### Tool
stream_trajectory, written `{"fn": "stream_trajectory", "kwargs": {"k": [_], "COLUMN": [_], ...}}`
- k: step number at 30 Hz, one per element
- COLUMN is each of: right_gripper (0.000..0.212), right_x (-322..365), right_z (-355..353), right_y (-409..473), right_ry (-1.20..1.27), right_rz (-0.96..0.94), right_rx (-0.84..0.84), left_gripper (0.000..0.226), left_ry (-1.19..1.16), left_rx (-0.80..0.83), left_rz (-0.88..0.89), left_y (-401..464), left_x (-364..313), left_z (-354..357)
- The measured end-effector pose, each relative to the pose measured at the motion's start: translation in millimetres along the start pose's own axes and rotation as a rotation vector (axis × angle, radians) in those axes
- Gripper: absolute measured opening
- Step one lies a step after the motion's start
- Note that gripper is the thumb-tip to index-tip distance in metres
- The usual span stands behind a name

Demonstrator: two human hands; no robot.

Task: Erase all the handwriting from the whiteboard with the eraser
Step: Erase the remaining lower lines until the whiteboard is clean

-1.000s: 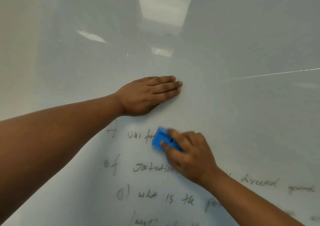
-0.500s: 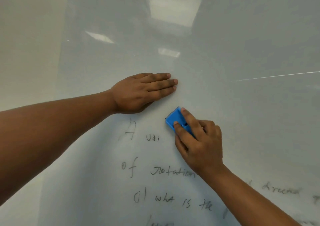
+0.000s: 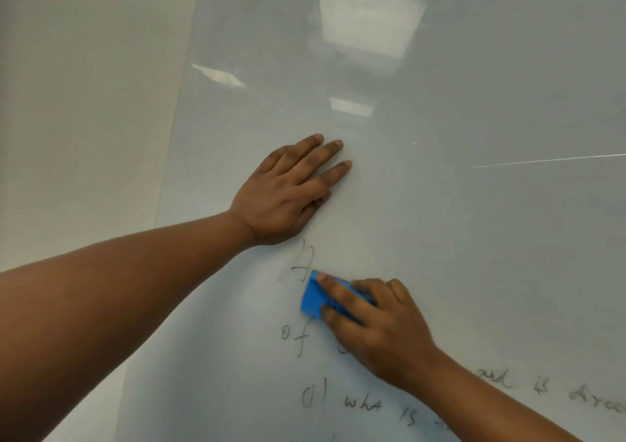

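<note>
The glossy whiteboard [image 3: 440, 204] fills most of the head view. My right hand [image 3: 376, 326] grips a blue eraser [image 3: 313, 297] and presses it on the board, right below a smeared letter [image 3: 303, 262]. Flat on the board above that letter rests my left hand [image 3: 288, 190], fingers straight. Dark handwriting [image 3: 359, 404] remains below: "of" at the left, then a line starting "(i) what is". More blurred words [image 3: 542, 387] run off to the right past my right forearm.
A beige wall [image 3: 84, 102] borders the board's left edge. Ceiling lights reflect in the upper part of the board. A thin white streak [image 3: 548, 160] crosses the board at the right.
My right hand has swept the eraser left and down, and the letters "uai" of the top line are gone. The left hand stays pressed on the board. The view has shifted left.
</note>
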State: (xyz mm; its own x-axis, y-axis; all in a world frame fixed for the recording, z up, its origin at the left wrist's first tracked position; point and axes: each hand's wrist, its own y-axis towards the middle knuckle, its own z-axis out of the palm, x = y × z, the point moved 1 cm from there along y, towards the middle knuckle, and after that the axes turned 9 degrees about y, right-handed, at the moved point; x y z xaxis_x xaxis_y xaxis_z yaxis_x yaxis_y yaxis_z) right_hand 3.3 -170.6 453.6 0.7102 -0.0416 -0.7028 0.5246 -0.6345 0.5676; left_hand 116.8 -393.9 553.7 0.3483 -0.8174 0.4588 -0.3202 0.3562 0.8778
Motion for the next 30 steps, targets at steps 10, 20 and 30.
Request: {"fn": "stream_trajectory", "kwargs": {"k": [10, 20, 30], "right_gripper": [0.018, 0.016, 0.013], "right_x": [24, 40, 41], "right_z": [17, 29, 29], "right_y": [32, 42, 42], "right_ry": [0.035, 0.032, 0.009], "right_rz": [0.041, 0.038, 0.085], "right_rx": [0.003, -0.029, -0.073], "left_gripper": [0.042, 0.045, 0.048], "left_ry": [-0.03, -0.037, -0.029], "left_rx": [-0.064, -0.033, -0.052], "left_rz": [-0.058, -0.009, -0.013], "left_y": [2, -6, -9], "left_x": [8, 17, 17], "left_z": [-8, -11, -5]}}
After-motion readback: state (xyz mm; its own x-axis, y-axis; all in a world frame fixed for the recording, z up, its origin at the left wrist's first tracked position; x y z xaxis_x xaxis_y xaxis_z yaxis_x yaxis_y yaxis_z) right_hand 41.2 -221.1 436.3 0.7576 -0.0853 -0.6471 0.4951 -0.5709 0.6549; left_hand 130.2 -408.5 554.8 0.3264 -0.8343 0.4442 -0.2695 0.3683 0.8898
